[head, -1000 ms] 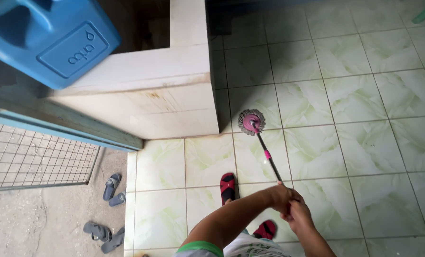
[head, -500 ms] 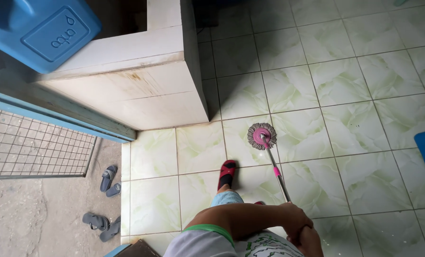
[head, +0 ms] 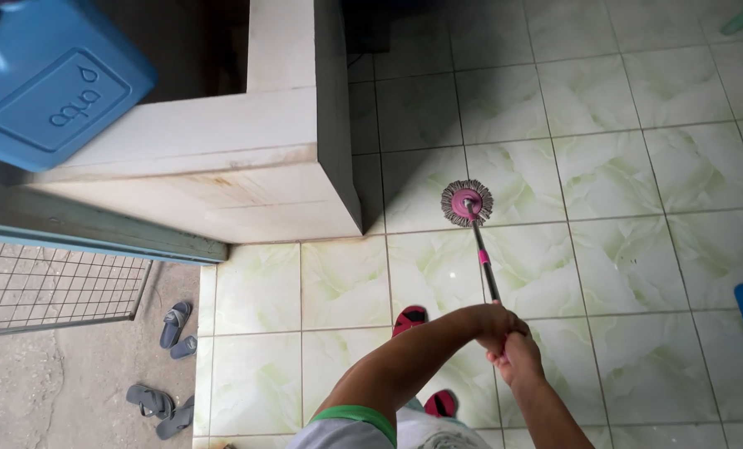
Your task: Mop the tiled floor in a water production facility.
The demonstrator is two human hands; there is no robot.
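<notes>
Gripping the mop handle (head: 485,270), both hands' fingers (head: 504,328) close above the mop head (head: 467,202).

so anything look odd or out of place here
Nothing spilled or broken. Brownish stains streak the white low wall near its corner, and two pairs of grey sandals lie loosely scattered on the concrete ground outside the pale green tiled floor.

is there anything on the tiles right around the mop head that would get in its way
Nothing visible lies on the tiles around the mop head. The nearest obstacle is the white block wall, apart from it on the left. Both hands, left and right, grip the handle.
</notes>
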